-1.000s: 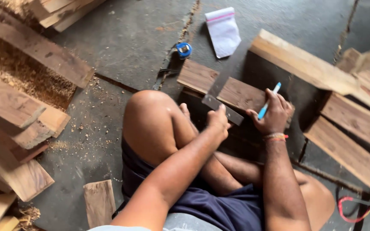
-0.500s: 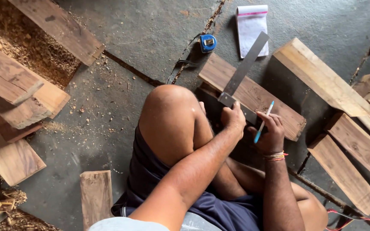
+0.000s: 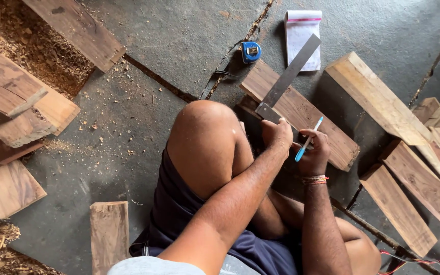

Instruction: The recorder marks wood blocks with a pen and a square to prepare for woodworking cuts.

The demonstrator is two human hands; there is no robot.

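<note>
Since half a second ago, the right hand (image 3: 312, 153) has been drawn nearer the left hand (image 3: 277, 135). A blue-capped pen (image 3: 307, 141) is gripped by the right, while the grey steel try square (image 3: 282, 85) is pinned by the left across the dark brown, grainy wooden plank (image 3: 311, 119) on the concrete floor (image 3: 179, 40).

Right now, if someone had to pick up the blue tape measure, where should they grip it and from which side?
Grip the tape measure across its round case, coming straight down from above: it lies flat on the bare floor, clear all round except the plank just below.
</note>
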